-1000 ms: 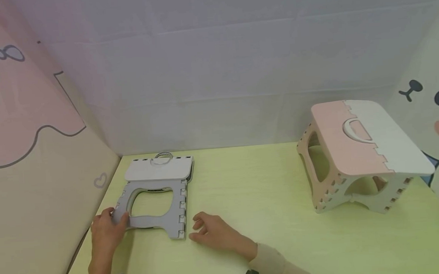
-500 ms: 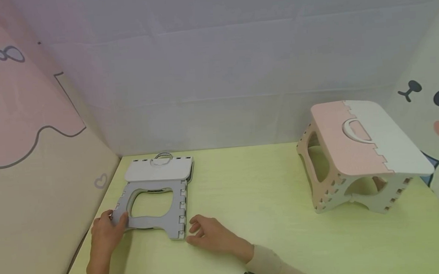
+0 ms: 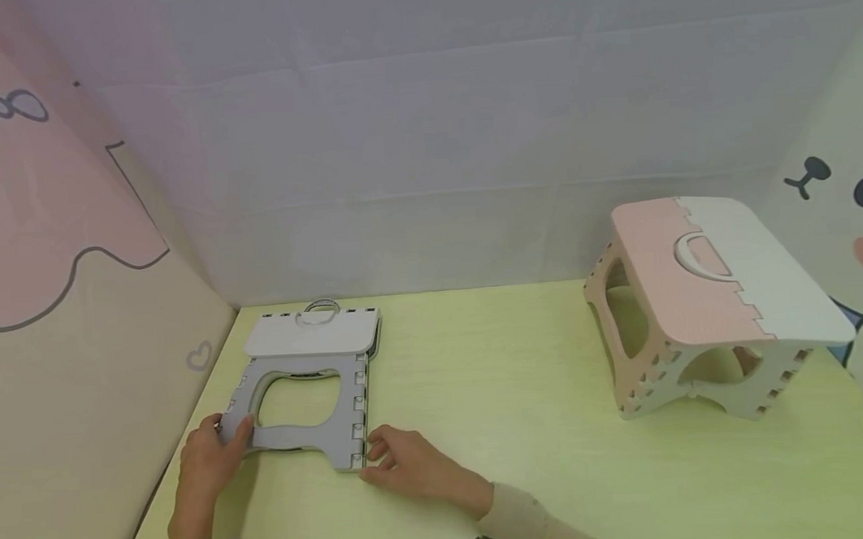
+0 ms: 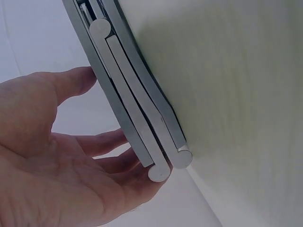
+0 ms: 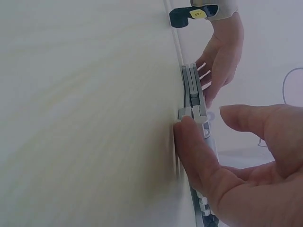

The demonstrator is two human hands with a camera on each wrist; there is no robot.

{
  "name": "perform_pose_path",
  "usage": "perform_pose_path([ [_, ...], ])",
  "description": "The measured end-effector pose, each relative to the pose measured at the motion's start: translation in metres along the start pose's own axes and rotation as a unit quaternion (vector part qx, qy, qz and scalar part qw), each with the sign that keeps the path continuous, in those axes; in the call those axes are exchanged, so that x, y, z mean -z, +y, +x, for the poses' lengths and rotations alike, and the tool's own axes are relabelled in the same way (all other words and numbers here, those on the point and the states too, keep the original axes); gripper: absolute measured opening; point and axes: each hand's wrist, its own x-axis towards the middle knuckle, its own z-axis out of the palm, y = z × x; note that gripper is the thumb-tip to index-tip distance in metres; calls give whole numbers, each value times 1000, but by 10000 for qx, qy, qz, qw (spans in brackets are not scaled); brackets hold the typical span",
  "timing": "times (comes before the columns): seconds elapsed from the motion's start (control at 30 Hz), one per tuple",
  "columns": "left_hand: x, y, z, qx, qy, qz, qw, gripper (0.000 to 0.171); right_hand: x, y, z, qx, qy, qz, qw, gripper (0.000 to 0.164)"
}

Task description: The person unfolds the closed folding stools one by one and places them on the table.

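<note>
A folded grey-and-white folding stool (image 3: 301, 436) lies flat at the left of the table in the head view. Its white top panel and carry handle are at the far end. My left hand (image 3: 209, 459) holds its near left leg, the thumb on the upper face and the fingers along the outer edge. In the left wrist view, the left hand (image 4: 71, 170) meets the stacked leg layers (image 4: 128, 94). At the near right leg, my right hand (image 3: 412, 466) has loosely bent fingers at the side edge. In the right wrist view, the right hand's thumb is apart from the stool (image 5: 193, 90).
An unfolded pink-and-white folding stool (image 3: 725, 278) stands upright at the right of the table. The yellow-green tabletop (image 3: 480, 365) meets a pale back wall (image 3: 432, 139). A panel with cartoon prints (image 3: 64, 240) borders the left side.
My right hand has shifted slightly left, up to the folded stool's right edge. The left hand and both stools look the same.
</note>
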Motion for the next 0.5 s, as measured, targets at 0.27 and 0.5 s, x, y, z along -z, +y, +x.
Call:
perform_pose_path([
  [0.27, 1, 0, 2, 39, -99, 46, 9999, 77, -3, 0, 0, 27, 56, 17, 10000, 41],
  [0.5, 0, -1, 3, 44, -138, 68, 9999, 80, -7, -2, 0, 75, 296, 127, 9995, 38],
])
